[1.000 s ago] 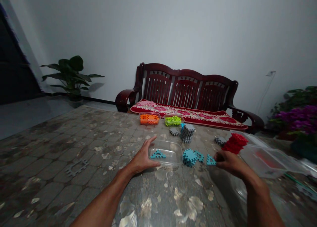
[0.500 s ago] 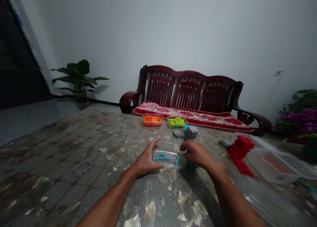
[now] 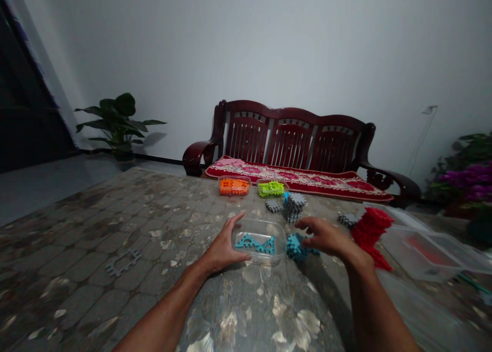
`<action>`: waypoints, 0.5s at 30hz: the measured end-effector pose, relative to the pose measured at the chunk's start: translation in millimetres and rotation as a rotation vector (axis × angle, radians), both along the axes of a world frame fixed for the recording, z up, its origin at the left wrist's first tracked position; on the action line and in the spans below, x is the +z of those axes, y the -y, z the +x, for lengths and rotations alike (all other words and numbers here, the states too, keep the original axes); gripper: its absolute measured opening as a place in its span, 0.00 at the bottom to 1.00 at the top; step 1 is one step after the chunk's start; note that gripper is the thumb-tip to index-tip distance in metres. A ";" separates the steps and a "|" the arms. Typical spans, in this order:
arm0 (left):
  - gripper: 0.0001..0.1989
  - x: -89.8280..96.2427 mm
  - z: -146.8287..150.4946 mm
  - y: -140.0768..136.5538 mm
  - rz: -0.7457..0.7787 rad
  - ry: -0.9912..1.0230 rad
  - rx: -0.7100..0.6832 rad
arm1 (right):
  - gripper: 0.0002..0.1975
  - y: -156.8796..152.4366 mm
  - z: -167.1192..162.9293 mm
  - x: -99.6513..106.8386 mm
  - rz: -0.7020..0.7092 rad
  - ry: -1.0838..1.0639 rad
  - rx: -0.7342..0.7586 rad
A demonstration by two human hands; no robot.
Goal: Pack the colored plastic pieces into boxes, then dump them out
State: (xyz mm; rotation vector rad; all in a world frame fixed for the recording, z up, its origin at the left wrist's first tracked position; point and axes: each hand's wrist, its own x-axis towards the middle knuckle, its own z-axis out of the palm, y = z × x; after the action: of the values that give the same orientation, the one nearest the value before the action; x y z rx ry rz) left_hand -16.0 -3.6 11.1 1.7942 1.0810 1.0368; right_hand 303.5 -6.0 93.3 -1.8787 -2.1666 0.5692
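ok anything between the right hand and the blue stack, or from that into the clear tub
Nothing visible separates the right hand from the blue stack; only the clear tub's right wall stands between stack and inside.

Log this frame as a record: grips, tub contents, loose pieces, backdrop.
left grip: thumb and fingers around left end of clear plastic tub
tub contents: two teal triangular pieces
right grip: open at teal tile pile, contact unclear
farther back: orange pieces, lime-green pieces, boxed separately
stacks: gray tiles; red pieces
stray: gray frame piece, left on tabletop
backdrop: wooden bench, red floral cover
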 end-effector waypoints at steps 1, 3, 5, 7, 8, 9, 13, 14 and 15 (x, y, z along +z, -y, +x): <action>0.54 0.0 -0.1 0.0 -0.009 0.007 -0.002 | 0.31 1.5 0.0 -1.7 -0.031 0.017 0.005; 0.55 -0.2 -0.1 0.0 -0.025 0.018 -0.009 | 0.37 4.7 -1.5 -3.4 -0.069 0.065 0.022; 0.55 -0.5 -0.2 -0.2 -0.030 0.021 -0.015 | 0.41 7.4 -4.2 -3.0 -0.079 0.130 0.027; 0.55 -1.0 -0.4 -0.4 -0.020 0.018 -0.015 | 0.42 9.1 -7.2 -1.6 -0.085 0.184 0.020; 0.55 -1.2 -0.5 -0.6 -0.011 0.015 -0.014 | 0.42 9.5 -8.5 -1.1 -0.088 0.202 0.018; 0.54 -1.6 -0.7 -0.9 -0.002 0.011 -0.013 | 0.40 9.8 -9.6 -0.8 -0.089 0.216 0.020; 0.54 -2.7 -1.4 -1.7 0.010 0.002 -0.012 | 0.31 9.5 -11.2 -1.2 -0.067 0.235 0.024; 0.54 -2.8 -1.4 -1.8 0.010 0.001 -0.008 | 0.28 9.3 -10.9 -1.2 -0.052 0.232 0.019; 0.54 -2.8 -1.4 -1.8 0.010 0.002 -0.004 | 0.25 9.1 -10.2 -0.9 -0.036 0.231 0.019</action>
State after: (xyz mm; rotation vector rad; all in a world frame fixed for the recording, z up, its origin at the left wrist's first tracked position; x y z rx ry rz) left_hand -17.3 -1.8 8.4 1.8017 1.0726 1.0434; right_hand 293.3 -15.1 92.4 -2.0345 -2.3312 0.4151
